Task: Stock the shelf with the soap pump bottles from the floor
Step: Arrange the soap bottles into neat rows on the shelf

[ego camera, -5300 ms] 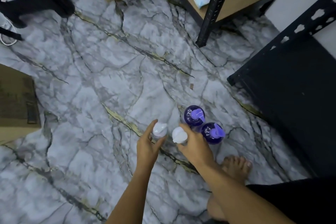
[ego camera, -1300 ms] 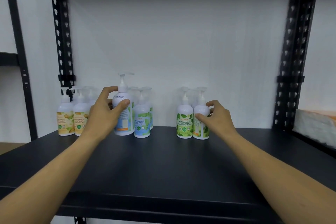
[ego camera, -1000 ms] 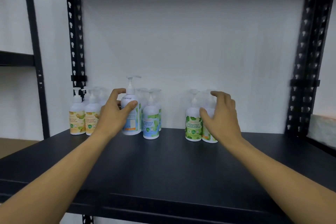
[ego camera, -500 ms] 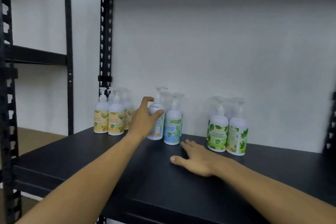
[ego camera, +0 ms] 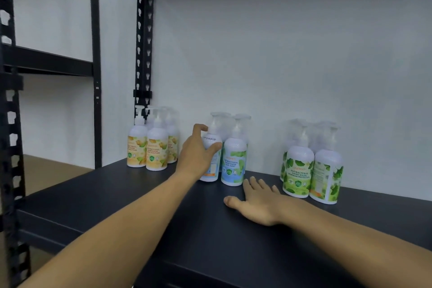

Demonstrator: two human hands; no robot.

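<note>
My left hand (ego camera: 197,153) grips a white pump bottle with a blue label (ego camera: 212,166) that stands on the black shelf (ego camera: 140,213), its back label turned toward me. A second blue-label bottle (ego camera: 233,162) stands touching it on the right, with more behind. My right hand (ego camera: 254,202) lies flat on the shelf, fingers spread, holding nothing, just in front of that bottle. Green-label bottles (ego camera: 300,172) stand at the right and yellow-label bottles (ego camera: 156,151) at the left, all against the white back wall.
A black perforated upright (ego camera: 143,58) rises behind the yellow bottles. Another rack with a shelf beam (ego camera: 49,63) stands to the left. The shelf's front half in front of the bottles is bare black board.
The view has shifted slightly closer. My left hand keeps its grip on the blue-label bottle, and my right hand stays flat on the shelf where it dropped after leaving the green bottles.
</note>
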